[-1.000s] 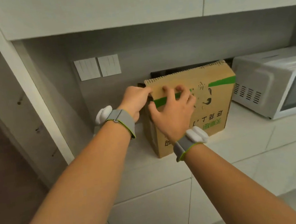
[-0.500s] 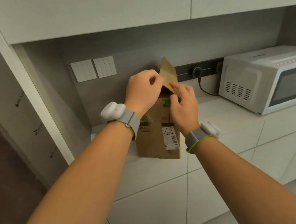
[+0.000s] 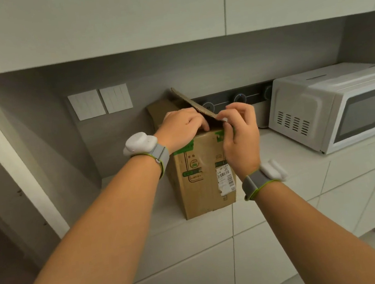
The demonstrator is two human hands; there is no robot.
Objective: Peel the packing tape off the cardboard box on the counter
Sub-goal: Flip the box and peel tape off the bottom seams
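White cupboards (image 3: 94,18) hang over a pale table (image 3: 290,152) set against a grey wall, and everything below is placed from the cardboard box (image 3: 201,183) standing upright near the table's front edge. To the right of the box sits a white microwave (image 3: 334,108); behind it runs a dark socket strip (image 3: 238,99), and up to its left are two wall switches (image 3: 100,102).

One top flap (image 3: 191,103) of the box is lifted and slants up toward the wall. The left hand (image 3: 181,128) rests on the box's top left edge, fingers curled down over the rim under that flap. The right hand (image 3: 240,135) is at the top right corner, thumb and forefinger pinched at the flap's near end, on what looks like a small pale scrap, perhaps tape; I cannot tell for sure.

Green tape (image 3: 183,147) remains stuck along the upper front of the box, torn in the middle. Judging by that, the peeling is only partly done: the top seam seems released, but the front strips are left to pull away.
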